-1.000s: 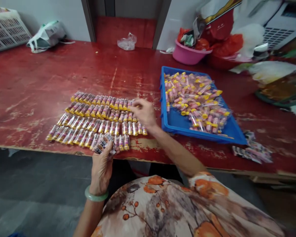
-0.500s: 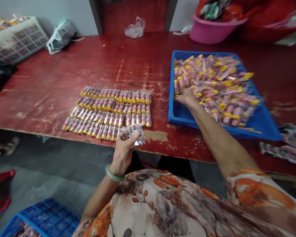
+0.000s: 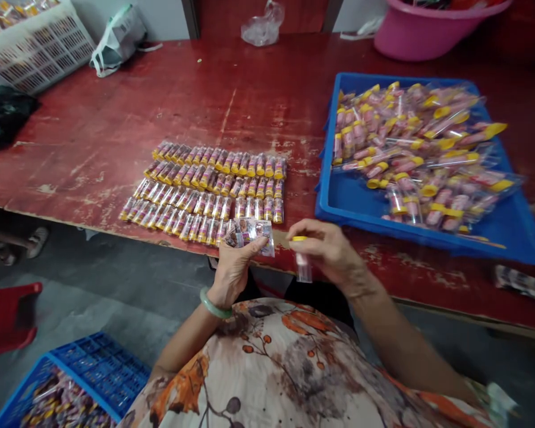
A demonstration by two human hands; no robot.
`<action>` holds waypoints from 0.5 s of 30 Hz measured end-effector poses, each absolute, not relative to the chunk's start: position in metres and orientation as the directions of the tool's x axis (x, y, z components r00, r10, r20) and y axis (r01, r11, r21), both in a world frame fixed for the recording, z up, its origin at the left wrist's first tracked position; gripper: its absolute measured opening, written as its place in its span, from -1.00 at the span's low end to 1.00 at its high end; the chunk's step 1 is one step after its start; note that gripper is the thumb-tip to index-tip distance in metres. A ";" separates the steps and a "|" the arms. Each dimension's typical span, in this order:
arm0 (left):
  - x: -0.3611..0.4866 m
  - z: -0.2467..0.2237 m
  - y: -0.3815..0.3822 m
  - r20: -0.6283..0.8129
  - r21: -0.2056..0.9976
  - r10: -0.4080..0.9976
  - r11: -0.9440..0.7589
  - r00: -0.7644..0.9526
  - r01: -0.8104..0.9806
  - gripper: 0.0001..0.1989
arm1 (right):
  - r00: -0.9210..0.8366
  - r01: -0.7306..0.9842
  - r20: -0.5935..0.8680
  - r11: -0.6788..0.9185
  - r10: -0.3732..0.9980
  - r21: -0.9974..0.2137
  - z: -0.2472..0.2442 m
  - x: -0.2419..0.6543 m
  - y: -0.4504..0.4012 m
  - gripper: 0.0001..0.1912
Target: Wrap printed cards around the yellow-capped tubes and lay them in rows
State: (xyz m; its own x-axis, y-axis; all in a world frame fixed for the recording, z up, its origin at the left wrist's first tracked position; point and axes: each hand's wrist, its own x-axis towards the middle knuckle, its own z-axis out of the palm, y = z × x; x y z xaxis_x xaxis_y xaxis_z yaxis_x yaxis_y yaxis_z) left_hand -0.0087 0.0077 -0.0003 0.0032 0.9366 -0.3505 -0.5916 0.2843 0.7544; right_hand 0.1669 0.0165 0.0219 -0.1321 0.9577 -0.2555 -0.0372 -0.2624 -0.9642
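Observation:
My left hand [image 3: 235, 261] is closed on a small stack of printed sachets [image 3: 264, 236] at the table's front edge. Pinched in my right hand [image 3: 332, 252], a clear tube [image 3: 304, 268] with a yellow cap hangs bottom down, just right of the sachets and apart from them. Several rows of similar capped tubes [image 3: 205, 178] lie side by side on the red table [image 3: 196, 89], beyond my left hand. To the right stands a blue tray [image 3: 352, 205] with a heap of yellow-capped tubes [image 3: 410, 139] in it.
A pink basin [image 3: 421, 35] stands at the back right, with a clear plastic bag [image 3: 263, 27] farther left. At the far left are a white basket [image 3: 49, 53] and a black bag [image 3: 4, 119]. Below are a blue crate [image 3: 89, 368] and a red stool [image 3: 9, 321].
My right hand has come out of the blue tray with a capped tube and moved left towards my left hand. The left hand still grips the sachets. The view has shifted.

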 end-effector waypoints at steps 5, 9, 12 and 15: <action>-0.015 -0.003 0.001 -0.303 0.773 0.949 0.299 0.088 -0.560 -0.63 | -0.146 0.177 -0.179 -0.153 0.973 -0.972 0.012 0.136 0.024 -0.83; -0.019 0.002 -0.001 -0.351 0.749 0.928 0.357 0.122 -0.559 -0.64 | -0.224 0.274 -0.105 -0.041 0.969 -0.961 0.019 0.135 0.040 -0.86; -0.023 0.004 0.000 -0.396 0.740 0.904 0.417 0.159 -0.528 -0.60 | -0.305 0.313 -0.035 0.066 0.952 -0.947 0.023 0.133 0.045 -0.88; -0.027 0.002 0.003 -0.385 0.750 0.903 0.426 0.191 -0.505 -0.58 | -0.356 0.324 0.011 0.134 0.934 -0.937 0.021 0.132 0.047 -0.90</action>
State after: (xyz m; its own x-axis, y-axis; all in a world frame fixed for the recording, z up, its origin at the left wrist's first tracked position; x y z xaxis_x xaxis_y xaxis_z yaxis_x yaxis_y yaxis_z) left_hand -0.0272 0.0025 0.0015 0.1906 0.9030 -0.3850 -0.5054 0.4265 0.7501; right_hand 0.1319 0.0473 0.0213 -0.3560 0.9344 0.0107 0.3236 0.1340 -0.9367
